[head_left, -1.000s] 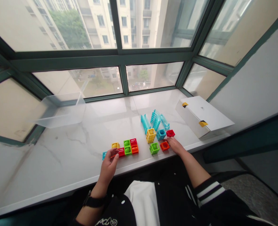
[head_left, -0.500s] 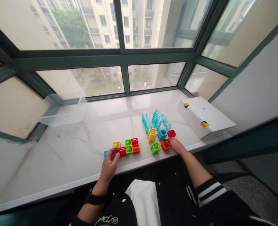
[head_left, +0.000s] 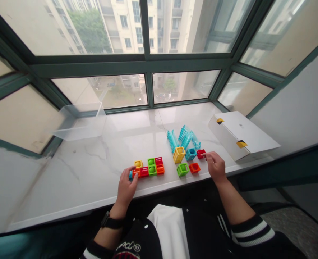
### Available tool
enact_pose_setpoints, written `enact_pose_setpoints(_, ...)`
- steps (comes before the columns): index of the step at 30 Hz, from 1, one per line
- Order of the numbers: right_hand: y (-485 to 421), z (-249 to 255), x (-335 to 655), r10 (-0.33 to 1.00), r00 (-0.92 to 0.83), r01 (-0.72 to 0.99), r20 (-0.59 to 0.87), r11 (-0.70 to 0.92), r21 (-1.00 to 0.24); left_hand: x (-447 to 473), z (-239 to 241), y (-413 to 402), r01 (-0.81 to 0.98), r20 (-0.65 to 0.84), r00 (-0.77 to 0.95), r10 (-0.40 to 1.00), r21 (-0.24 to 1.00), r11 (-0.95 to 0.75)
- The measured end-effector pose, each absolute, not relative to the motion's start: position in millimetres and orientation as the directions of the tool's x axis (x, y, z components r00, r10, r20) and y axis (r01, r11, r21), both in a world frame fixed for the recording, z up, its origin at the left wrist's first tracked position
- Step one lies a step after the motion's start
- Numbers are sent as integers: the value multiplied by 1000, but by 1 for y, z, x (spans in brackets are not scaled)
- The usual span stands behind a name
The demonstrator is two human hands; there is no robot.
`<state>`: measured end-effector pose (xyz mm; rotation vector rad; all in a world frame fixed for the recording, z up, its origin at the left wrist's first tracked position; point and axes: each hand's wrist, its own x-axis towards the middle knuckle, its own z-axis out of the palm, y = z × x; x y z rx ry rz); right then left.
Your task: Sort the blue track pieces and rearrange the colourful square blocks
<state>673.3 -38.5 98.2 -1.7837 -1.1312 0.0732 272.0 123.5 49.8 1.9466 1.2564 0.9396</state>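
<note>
On the left of the sill, a low assembly of joined toy blocks [head_left: 152, 167] in red, orange, green, yellow and blue lies flat. My left hand [head_left: 127, 185] grips its left end, thumb on the near side and fingers on the far side, partly covering a blue and an orange block. To the right, my right hand [head_left: 215, 166] is curled, with its fingertips at the edge of a loose red block [head_left: 201, 154]. Near it stand a blue block [head_left: 190, 154], an orange-red block [head_left: 194, 168], a green block [head_left: 183, 169] and a taller yellow block [head_left: 179, 154].
Several translucent blue track pieces [head_left: 185, 136] lie behind the loose blocks. A clear plastic bin [head_left: 80, 133] sits at the back left, and a white box [head_left: 242, 135] with yellow-black tabs at the right. Window frames close off the marble sill [head_left: 94, 180] behind.
My right hand has shifted from beside the orange-red block to the red block, its fingers now more curled. My left hand stays at the assembly's left end. The view has shifted slightly.
</note>
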Motion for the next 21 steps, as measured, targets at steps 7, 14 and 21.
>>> enact_pose_setpoints(7,-16,139,604,787,277,631,551,283,-722,251,40,140,583,251,313,916,710,-394)
enact_pose_setpoints(14,18,119,542,952,-165,624,258,303,-720,230,19,149,627,181,474,862,617,-475)
enact_pose_setpoints(21,32,62,502,981,-178,832,-73,111,-543,228,18,149,640,192,508,840,568,-517)
